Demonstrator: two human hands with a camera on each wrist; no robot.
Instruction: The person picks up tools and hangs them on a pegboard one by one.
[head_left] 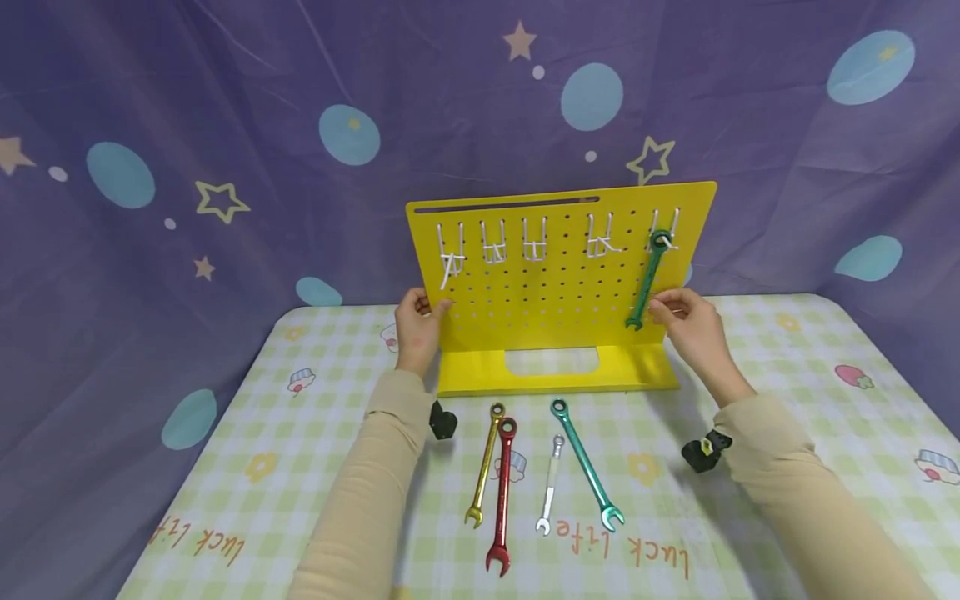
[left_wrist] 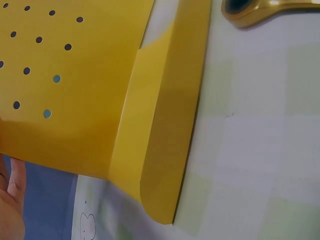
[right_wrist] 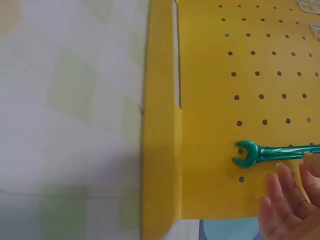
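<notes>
A yellow pegboard stand (head_left: pixel 540 292) rises at the back of the table. My left hand (head_left: pixel 417 329) grips its left edge, the thumb on the front face and the fingers behind. On the rightmost white hook hangs a dark green wrench (head_left: pixel 648 279), ring end up and open jaw down. My right hand (head_left: pixel 690 325) is at the board's right edge, its thumb and forefinger right beside the wrench shaft. In the right wrist view its fingers (right_wrist: pixel 287 195) are spread loosely in front of the board, and the thumb overlaps the shaft's lower edge.
White wire hooks (head_left: pixel 534 242) line the board's upper part. In front of it lie a gold wrench (head_left: pixel 486 467), a red wrench (head_left: pixel 503 492), a small silver wrench (head_left: pixel 551 483) and a teal wrench (head_left: pixel 587 467). A checked cloth (head_left: pixel 300 467) covers the table; a patterned curtain (head_left: pixel 247 100) hangs behind.
</notes>
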